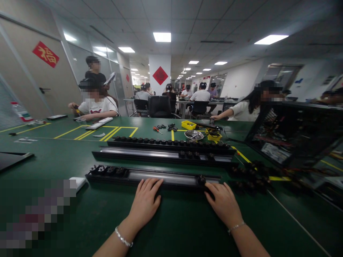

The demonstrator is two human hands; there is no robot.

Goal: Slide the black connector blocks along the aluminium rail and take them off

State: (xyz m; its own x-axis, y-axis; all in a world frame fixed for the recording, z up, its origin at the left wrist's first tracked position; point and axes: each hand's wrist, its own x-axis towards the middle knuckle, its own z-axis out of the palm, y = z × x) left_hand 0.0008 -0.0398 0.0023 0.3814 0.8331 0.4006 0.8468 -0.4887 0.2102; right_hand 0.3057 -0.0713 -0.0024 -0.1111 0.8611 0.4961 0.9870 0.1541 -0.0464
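My left hand (pixel 146 201) lies flat on the green table with its fingers stretched out, tips touching the near edge of the nearest black rail (pixel 160 176). My right hand (pixel 223 203) rests palm down at the rail's right end, fingers extended against it, beside a small black knob (pixel 200 179) seated on the rail. Several black knobs (pixel 107 170) sit at the rail's left end. Neither hand holds anything. Two more long black rails (pixel 166 154) lined with knobs lie farther back.
A pile of loose black knobs (pixel 252 175) lies right of the rails. An open computer case (pixel 292 134) stands at right. A metal bowl (pixel 194 134), yellow trays (pixel 188 124) and a screwdriver (pixel 157 129) lie beyond. Several people sit and stand around the tables.
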